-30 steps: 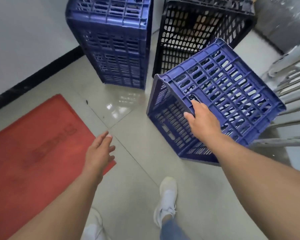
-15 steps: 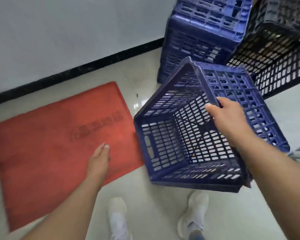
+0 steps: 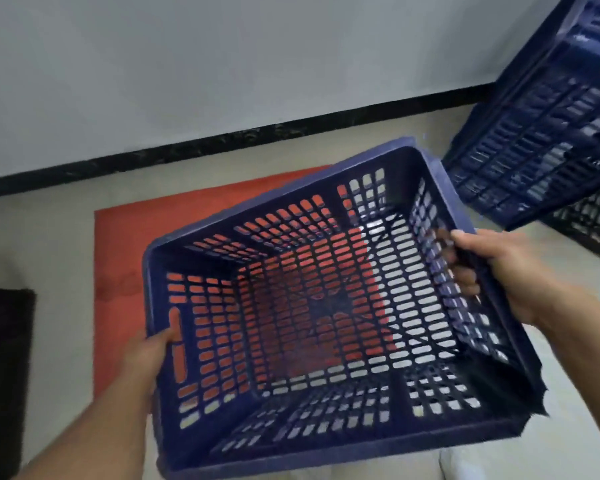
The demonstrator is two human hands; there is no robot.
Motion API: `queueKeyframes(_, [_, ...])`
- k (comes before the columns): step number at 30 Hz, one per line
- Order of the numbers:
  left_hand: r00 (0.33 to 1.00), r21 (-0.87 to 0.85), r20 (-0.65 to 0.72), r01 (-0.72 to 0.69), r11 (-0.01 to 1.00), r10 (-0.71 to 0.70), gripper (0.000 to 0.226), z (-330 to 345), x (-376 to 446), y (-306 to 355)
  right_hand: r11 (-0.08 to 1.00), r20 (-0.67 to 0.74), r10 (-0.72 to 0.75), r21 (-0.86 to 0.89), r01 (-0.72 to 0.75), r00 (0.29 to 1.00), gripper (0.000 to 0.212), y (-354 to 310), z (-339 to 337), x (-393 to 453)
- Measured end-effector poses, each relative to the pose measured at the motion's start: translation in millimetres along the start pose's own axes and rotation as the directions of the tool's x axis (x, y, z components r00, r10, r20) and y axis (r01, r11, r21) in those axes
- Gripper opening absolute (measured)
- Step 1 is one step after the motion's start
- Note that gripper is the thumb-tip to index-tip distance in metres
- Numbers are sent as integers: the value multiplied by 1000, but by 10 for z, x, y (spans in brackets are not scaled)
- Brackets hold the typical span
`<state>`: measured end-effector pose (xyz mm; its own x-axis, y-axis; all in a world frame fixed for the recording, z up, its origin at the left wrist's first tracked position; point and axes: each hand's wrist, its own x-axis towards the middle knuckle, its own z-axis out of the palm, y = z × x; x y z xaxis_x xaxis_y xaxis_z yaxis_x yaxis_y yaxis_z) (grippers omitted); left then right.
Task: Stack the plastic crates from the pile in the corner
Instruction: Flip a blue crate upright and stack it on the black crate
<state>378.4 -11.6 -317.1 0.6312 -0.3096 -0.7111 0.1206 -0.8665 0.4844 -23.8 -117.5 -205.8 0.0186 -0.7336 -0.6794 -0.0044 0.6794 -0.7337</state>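
A blue slotted plastic crate (image 3: 312,306) fills the middle of the view, open side up toward me, held in the air above the floor. My left hand (image 3: 149,355) grips its left wall beside the handle slot. My right hand (image 3: 492,271) grips the right rim, fingers curled inside the wall. A blue crate stack (image 3: 541,133) leans at the upper right, with a black crate (image 3: 596,223) showing just below and behind it.
A red floor mat (image 3: 125,258) lies under the held crate. A dark mat (image 3: 4,358) sits at the left edge. A white wall with a black baseboard (image 3: 222,140) runs across the back. The floor is pale tile.
My left hand has come up and taken the crate's left wall. The crate has turned open side up and moved left over the red mat. The view has swung left from the stack.
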Motion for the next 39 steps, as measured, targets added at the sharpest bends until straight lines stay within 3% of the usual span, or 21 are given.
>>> queueKeyframes(3, [990, -9, -114, -81, 997, 79, 30, -273, 231, 28, 994, -85, -6, -105, -3, 996, 21, 197, 329, 278])
queueKeyframes(7, [980, -3, -163, -118, 993, 116, 28, -590, 526, 191, 996, -94, -6, -87, -2, 996, 17, 380, 701, 617])
queueKeyframes(15, [986, -58, -100, -139, 989, 132, 26, -715, 1173, 648, 974, -174, -37, -227, -4, 984, 19, 458, 1090, 1344])
queueKeyframes(19, [997, -66, -48, -65, 996, 62, 33, -533, 1428, 705, 903, -245, 41, -406, -141, 969, 43, 545, 1116, 1600])
queueKeyframes(23, [998, 20, -19, -57, 998, 57, 24, -466, 1422, 735, 909, -328, 71, -367, -197, 942, 48, 623, 1200, 1651])
queueKeyframes(25, [998, 9, 64, -10, 1000, 10, 33, -521, 1435, 733, 917, -362, 35, -358, -174, 931, 46, 656, 1217, 1654])
queueKeyframes(29, [982, -22, 187, 44, 999, -39, 48, -596, 1449, 661, 973, -350, 116, -147, -177, 929, 38, 674, 1236, 1627])
queueKeyframes(32, [974, -85, 224, 46, 995, -26, 54, -605, 1513, 579, 978, -343, 72, -158, -133, 937, 34, 701, 1226, 1635])
queueKeyframes(39, [998, -108, -44, -57, 993, 53, 43, -506, 1435, 637, 973, -356, 65, -187, -139, 932, 29, 637, 1238, 1617])
